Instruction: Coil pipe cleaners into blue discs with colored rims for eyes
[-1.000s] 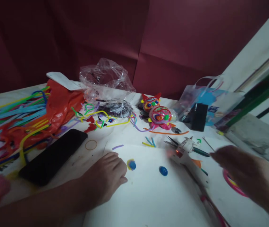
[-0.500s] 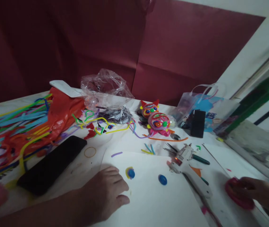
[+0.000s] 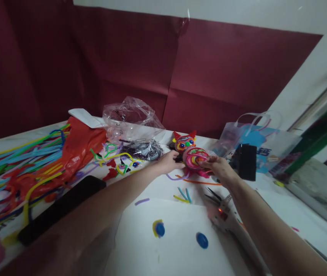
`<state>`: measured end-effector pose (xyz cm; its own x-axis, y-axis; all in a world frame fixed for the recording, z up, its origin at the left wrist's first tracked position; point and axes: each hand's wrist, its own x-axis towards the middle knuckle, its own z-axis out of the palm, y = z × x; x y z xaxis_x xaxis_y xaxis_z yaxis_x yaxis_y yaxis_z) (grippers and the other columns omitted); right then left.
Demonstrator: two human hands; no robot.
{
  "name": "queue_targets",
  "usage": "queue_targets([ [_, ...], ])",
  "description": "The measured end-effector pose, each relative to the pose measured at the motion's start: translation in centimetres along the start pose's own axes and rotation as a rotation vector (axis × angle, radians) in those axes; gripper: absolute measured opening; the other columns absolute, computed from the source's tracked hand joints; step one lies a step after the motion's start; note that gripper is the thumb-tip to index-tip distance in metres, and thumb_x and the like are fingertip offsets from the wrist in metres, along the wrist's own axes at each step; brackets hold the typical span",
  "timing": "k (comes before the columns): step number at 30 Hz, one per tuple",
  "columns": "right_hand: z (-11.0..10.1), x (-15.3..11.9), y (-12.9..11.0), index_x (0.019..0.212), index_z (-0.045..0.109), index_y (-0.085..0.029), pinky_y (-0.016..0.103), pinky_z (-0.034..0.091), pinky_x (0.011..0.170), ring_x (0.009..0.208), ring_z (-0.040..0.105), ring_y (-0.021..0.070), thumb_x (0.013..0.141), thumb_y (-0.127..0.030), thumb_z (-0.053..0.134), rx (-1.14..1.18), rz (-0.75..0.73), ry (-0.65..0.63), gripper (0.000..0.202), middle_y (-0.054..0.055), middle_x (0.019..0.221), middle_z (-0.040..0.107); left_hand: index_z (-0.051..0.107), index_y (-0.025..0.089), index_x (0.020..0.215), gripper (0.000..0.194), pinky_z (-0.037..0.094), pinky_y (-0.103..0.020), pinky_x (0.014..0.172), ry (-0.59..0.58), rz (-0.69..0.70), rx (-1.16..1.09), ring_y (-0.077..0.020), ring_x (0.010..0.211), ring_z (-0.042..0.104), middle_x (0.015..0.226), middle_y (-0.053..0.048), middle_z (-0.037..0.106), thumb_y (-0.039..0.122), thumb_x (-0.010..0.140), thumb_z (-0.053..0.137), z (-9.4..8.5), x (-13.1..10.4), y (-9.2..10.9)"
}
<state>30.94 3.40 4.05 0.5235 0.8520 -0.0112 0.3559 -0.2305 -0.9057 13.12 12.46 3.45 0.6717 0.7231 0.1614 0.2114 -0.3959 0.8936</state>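
Observation:
My left hand [image 3: 171,161] reaches to the left side of a round pink craft head [image 3: 191,158], its fingers partly extended and apart. At the right side of that head, my right hand [image 3: 213,165] pinches a pink ring-like piece with a yellow middle [image 3: 198,158] in front of it. Just behind stands a red striped craft head [image 3: 185,143] with pointed ears and blue eyes. Nearer to me, a white paper sheet [image 3: 180,253] bears two blue discs, the left one [image 3: 160,229] over a yellow piece and the right one [image 3: 202,240] alone.
Colourful fuzzy strips [image 3: 37,149] and a red bag [image 3: 84,140] lie left, beside a black phone [image 3: 62,207]. Clear plastic [image 3: 131,119] is behind. Pliers and a white tool [image 3: 226,214] lie under my right forearm; a carry bag [image 3: 269,142] stands right.
Both hands have moved forward to the craft heads, the left from the paper, the right from the right side of the table with the pink piece. The view has tilted up slightly.

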Motion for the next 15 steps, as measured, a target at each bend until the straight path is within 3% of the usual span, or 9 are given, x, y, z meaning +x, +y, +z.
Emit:
queue_targets([
  [3,0.1,1.2,0.7,0.089,0.055,-0.01,0.019,0.046,0.049,0.056,0.051,0.0087,0.094,-0.03,0.054,0.021,0.017,0.025,0.02,0.0,0.075,0.053,0.05,0.014,0.113,0.034,0.045,-0.042,0.084,-0.013,0.025,-0.129,-0.0208,0.1,0.054,0.114,-0.009,0.053,0.027,0.082,0.056,1.5,3.4,-1.9],
  [6,0.0,1.8,1.4,0.091,0.055,-0.01,0.02,0.047,0.051,0.058,0.052,0.0096,0.093,-0.029,0.054,0.047,0.008,0.049,0.02,0.0,0.078,0.053,0.05,0.015,0.113,0.031,0.047,-0.041,0.082,-0.029,0.052,-0.264,-0.02,0.099,0.054,0.115,-0.009,0.052,0.031,0.087,0.05,2.7,5.1,-2.9],
  [15,2.2,3.4,3.8,0.101,0.055,-0.011,0.026,0.051,0.061,0.071,0.055,0.0139,0.093,-0.031,0.054,0.126,-0.087,0.127,0.021,0.004,0.091,0.054,0.048,0.015,0.116,0.033,0.047,-0.041,0.082,-0.101,0.05,-0.6,-0.0201,0.098,0.054,0.115,-0.009,0.051,0.029,0.086,0.051,4.3,6.7,-3.5],
])
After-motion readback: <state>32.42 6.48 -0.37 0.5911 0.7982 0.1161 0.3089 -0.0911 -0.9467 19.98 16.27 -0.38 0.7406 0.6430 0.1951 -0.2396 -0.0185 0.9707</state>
